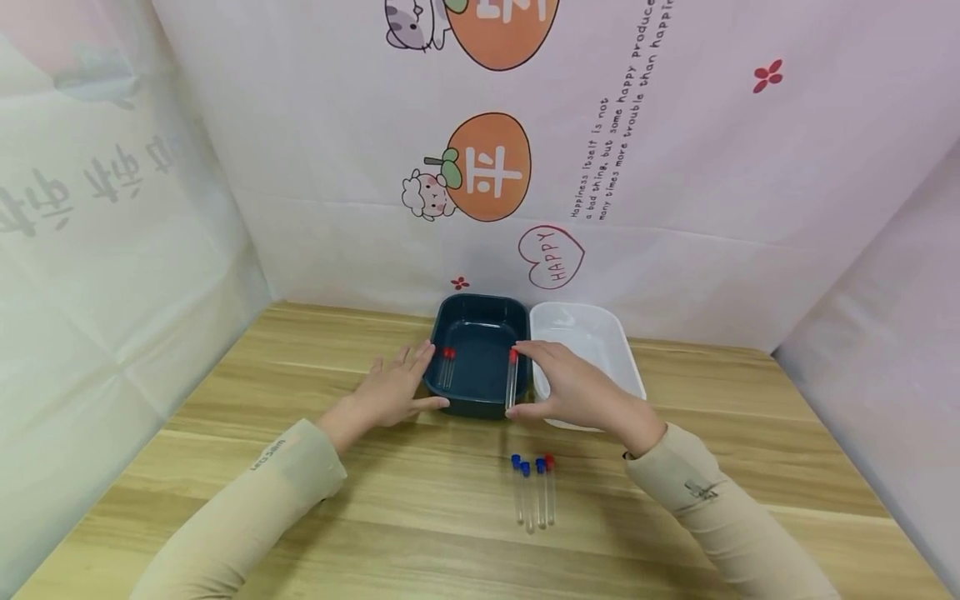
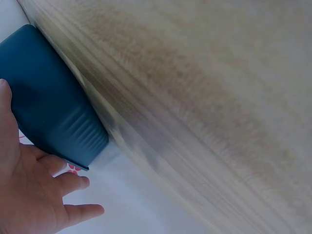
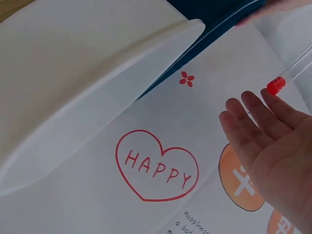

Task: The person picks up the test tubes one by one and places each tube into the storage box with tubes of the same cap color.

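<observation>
My right hand (image 1: 576, 390) pinches a clear test tube (image 1: 512, 385) with a red cap between thumb and forefinger. The tube is upright in the head view, over the right side of the dark blue box (image 1: 482, 354); its red cap (image 3: 276, 86) touches a fingertip in the right wrist view. My left hand (image 1: 392, 393) has its fingers spread at the box's left front corner, the thumb near the front rim. In the left wrist view, the box's outer wall (image 2: 48, 92) lies beside the left hand (image 2: 31, 195). Red-capped tubes (image 1: 447, 368) lie inside the box at its left.
A white box (image 1: 581, 327) stands against the blue one's right side, partly behind my right hand. Nearer me on the wooden table (image 1: 390, 517) lie three blue-capped tubes (image 1: 529, 504) and a red-capped tube (image 1: 551, 492). A printed cloth (image 1: 337, 242) hangs behind the boxes.
</observation>
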Demonstrator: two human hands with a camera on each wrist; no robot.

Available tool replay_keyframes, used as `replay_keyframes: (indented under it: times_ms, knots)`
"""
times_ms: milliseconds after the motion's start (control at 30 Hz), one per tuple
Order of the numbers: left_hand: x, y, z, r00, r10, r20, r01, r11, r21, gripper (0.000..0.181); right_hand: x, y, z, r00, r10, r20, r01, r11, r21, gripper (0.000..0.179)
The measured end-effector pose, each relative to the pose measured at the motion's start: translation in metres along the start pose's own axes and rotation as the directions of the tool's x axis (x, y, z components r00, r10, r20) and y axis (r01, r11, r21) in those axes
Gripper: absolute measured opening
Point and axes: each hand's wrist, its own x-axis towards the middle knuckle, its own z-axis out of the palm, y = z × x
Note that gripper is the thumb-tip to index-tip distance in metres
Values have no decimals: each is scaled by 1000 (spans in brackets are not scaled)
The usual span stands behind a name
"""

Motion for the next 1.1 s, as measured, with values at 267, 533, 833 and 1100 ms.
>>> replay_keyframes:
  times_ms: [267,533,833,1100]
  knots:
    - [0,-1,2,1000,3,-3,-2,1000,14,102,16,5,9,999,40,-2,-40,997,65,95]
    - [0,-1,2,1000,1,-12,-1,1000,18,102,35,7,16,998,58,3,-58,996,70,92]
    - [0,0,-1,1000,-6,-5,6,1000,20,101,54,6,29,997,70,13,-71,994,79,91]
    - [-1,1,-1,1000,-9,-5,9,1000,11,101,72,8,37,995,100,8,-101,989,112,91]
